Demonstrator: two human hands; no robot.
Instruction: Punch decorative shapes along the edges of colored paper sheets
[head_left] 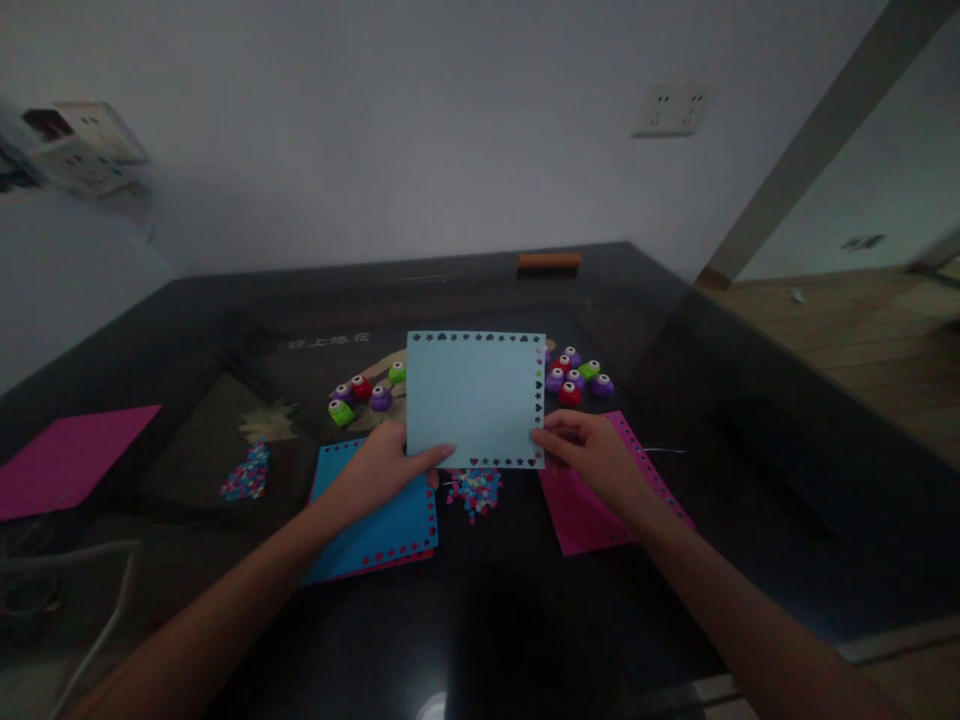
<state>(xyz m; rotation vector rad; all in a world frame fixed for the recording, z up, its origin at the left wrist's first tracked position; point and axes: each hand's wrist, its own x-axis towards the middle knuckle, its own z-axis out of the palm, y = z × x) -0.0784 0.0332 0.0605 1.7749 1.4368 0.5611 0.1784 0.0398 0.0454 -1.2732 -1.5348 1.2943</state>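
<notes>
I hold a pale blue sheet of paper (475, 398) up over the dark table (750, 400); small shapes are punched along its top, right and bottom edges. My left hand (382, 466) pinches its lower left corner. My right hand (589, 452) pinches its lower right corner. Below the left hand lies a brighter blue sheet (382, 530) with a punched border, on top of a red one. A pink punched sheet (592, 510) lies under the right hand. A small heap of coloured paper bits (473, 491) sits between them.
Several small punches, green, red and purple, stand behind the sheet at left (364, 393) and right (576, 375). Another heap of paper bits (246, 474) and a magenta sheet (67, 455) lie at left. An orange block (549, 261) sits at the far edge.
</notes>
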